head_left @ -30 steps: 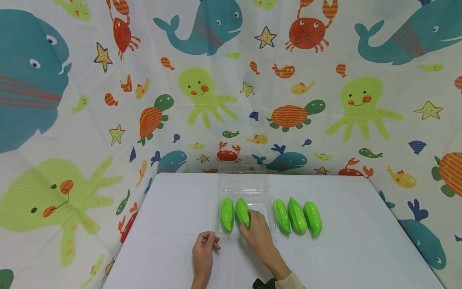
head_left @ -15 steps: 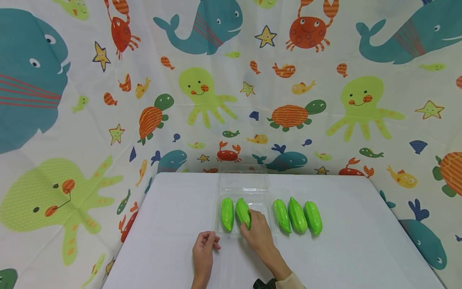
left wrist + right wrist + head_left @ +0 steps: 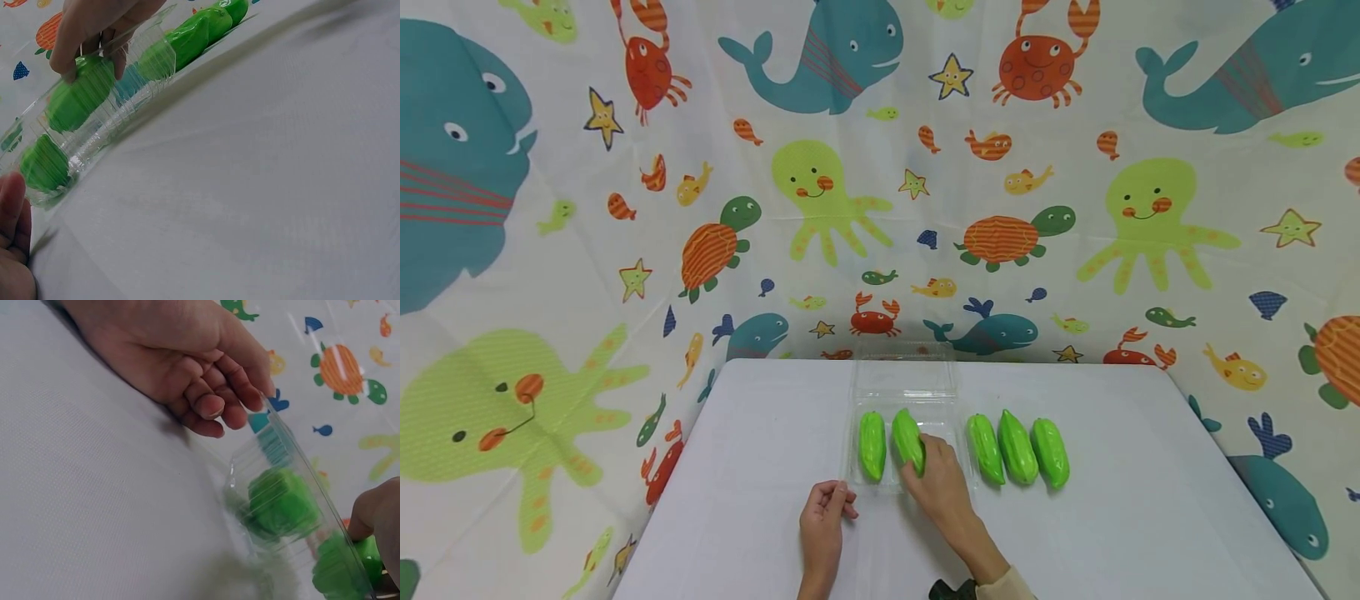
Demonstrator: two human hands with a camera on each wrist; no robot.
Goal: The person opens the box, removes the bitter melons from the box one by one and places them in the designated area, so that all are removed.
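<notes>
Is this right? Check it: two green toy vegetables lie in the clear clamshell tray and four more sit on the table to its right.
Not quite. The head view shows three green toy vegetables right of the clear clamshell tray, not four. Two do lie in the tray, the right hand touching one.

Staged recording setup: white table (image 3: 760, 467) enclosed on 3 sides by cartoon sea-animal cloth backdrop (image 3: 587, 233).

Bright, even light with soft shadows

From my head view everything is sharp, though edges bow outward. My wrist views are soft: the clear tray (image 3: 94, 134) glints and smears, and my fingers (image 3: 209, 403) cast a faint shadow on the table (image 3: 94, 506).
</notes>
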